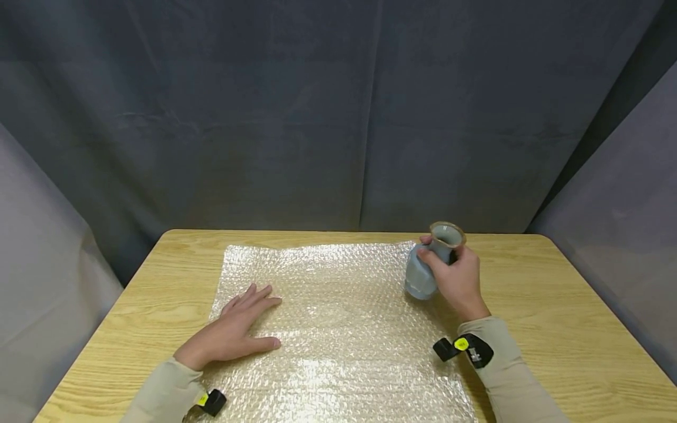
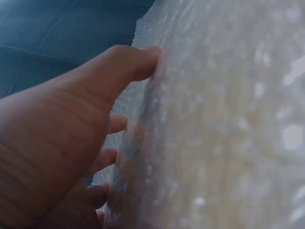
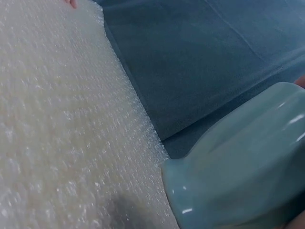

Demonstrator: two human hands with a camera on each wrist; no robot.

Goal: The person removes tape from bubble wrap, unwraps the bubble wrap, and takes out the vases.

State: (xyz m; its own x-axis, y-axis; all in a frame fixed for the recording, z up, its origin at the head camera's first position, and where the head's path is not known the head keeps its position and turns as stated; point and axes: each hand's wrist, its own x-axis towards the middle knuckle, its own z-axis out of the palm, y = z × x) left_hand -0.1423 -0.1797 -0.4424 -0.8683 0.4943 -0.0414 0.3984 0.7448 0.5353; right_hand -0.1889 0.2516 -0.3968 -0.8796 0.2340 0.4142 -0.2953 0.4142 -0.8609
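Observation:
A pale blue ceramic vase (image 1: pixel 419 274) with a brown rim is gripped round its neck by my right hand (image 1: pixel 459 282). It tilts slightly, mouth up, over the right edge of a sheet of clear bubble wrap (image 1: pixel 328 317). In the right wrist view the glossy body of the vase (image 3: pixel 248 162) fills the lower right, its foot close over the wrap. My left hand (image 1: pixel 233 332) lies with fingers spread on the left part of the wrap. In the left wrist view its thumb (image 2: pixel 128 62) touches the bubbled surface.
The wrap is spread flat on a light wooden table (image 1: pixel 571 329). A dark grey curtain (image 1: pixel 296 117) hangs behind the table's far edge, with pale cloth panels (image 1: pixel 42 282) at both sides. A small black camera (image 1: pixel 214 402) sits at the left wrist, another (image 1: pixel 446 349) at the right.

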